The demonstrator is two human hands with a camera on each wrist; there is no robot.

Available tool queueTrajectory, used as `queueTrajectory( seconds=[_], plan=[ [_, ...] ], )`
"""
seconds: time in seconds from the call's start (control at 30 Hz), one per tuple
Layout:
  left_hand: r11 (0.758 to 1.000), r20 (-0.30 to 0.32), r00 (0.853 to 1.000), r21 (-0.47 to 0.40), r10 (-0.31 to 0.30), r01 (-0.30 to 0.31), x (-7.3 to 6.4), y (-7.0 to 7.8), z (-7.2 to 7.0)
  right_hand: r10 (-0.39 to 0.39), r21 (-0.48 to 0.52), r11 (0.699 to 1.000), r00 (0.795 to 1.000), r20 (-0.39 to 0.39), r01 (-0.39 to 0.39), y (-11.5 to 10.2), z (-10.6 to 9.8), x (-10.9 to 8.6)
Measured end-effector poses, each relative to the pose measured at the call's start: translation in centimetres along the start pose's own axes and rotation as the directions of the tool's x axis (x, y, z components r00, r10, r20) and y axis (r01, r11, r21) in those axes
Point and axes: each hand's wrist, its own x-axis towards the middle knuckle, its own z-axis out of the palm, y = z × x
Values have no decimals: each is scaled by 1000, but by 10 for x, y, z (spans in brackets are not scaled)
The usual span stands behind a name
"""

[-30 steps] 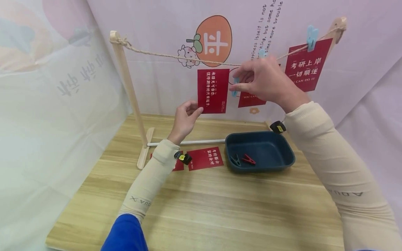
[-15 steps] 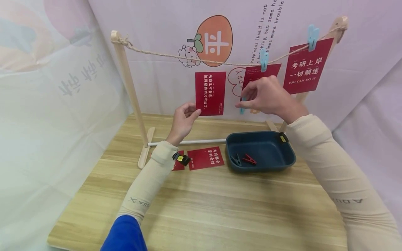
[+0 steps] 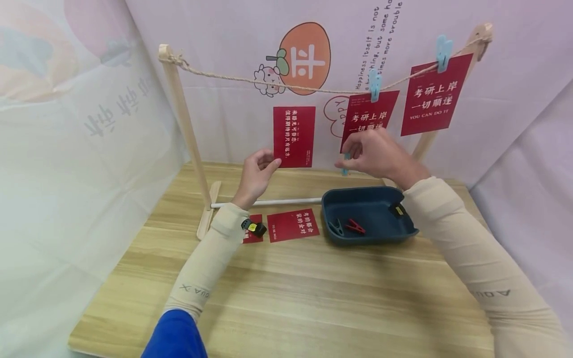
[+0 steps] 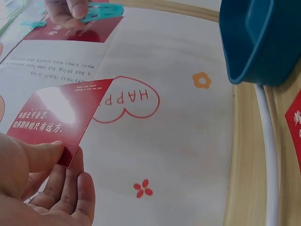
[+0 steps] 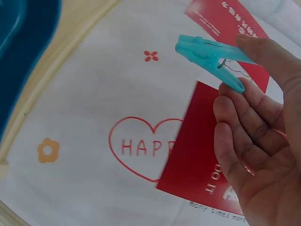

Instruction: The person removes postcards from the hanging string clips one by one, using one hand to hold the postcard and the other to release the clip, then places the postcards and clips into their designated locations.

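My left hand (image 3: 257,176) pinches a red card (image 3: 294,136) by its lower left corner, between thumb and fingers. The card is held up below the rope (image 3: 250,79), apart from it, its white writing turned sideways. To the right, my right hand (image 3: 378,154) pinches a light blue clothespin (image 5: 211,54) by its handles, the tip pointing away from the palm. Behind that hand, another red card (image 3: 369,112) hangs from the rope under a light blue clothespin (image 3: 375,85); the hand covers its lower part. A further red card (image 3: 436,97) hangs at the right under its own clothespin (image 3: 443,53).
A dark blue basin (image 3: 376,237) on the wooden table (image 3: 286,293) holds a green clothespin (image 3: 335,227) and a red clothespin (image 3: 355,226). Two red cards lie left of it, one card (image 3: 293,225) fully visible. Wooden posts (image 3: 185,124) and a white bar (image 3: 286,202) form the rack.
My right hand has come down from near the rope, still holding the clothespin, uncovering the middle hanging card. My left hand has shifted slightly down and left with its card.
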Motion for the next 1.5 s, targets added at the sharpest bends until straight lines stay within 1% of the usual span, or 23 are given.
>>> queueTrajectory(
  seconds=[0.27, 0.4, 0.57, 0.8, 0.93, 1.1, 1.23, 1.4, 1.5],
  plan=[
    [999, -11, 999, 15, -43, 43, -4, -13, -19, 14, 8, 1000, 999, 48, -14, 10, 13, -4],
    [997, -23, 997, 24, -76, 77, -5, -20, -30, 5, 26, 1000, 999, 50, -6, 16, 18, -7],
    [991, -55, 991, 57, -119, 122, -7, -31, -43, 3, 38, 999, 999, 49, -5, 25, 22, -10],
    [983, -102, 983, 88, -150, 159, -8, -50, -60, 50, 25, 998, 996, 78, -52, 36, 29, -16],
    [980, -123, 979, 94, -163, 175, -9, -57, -66, 44, 14, 999, 995, 92, -45, 40, 32, -20],
    [976, -138, 974, 99, -179, 193, -12, -62, -72, 48, -8, 999, 991, 126, -47, 45, 36, -24],
    [967, -156, 967, 122, -204, 224, -13, -68, -76, 62, -16, 998, 987, 147, -60, 48, 39, -26],
    [961, -172, 961, 133, -217, 241, -13, -76, -81, 60, -22, 998, 986, 157, -57, 54, 44, -29],
    [955, -177, 959, 159, -224, 252, -12, -80, -82, 58, -19, 998, 984, 166, -55, 57, 47, -32]
  ],
)
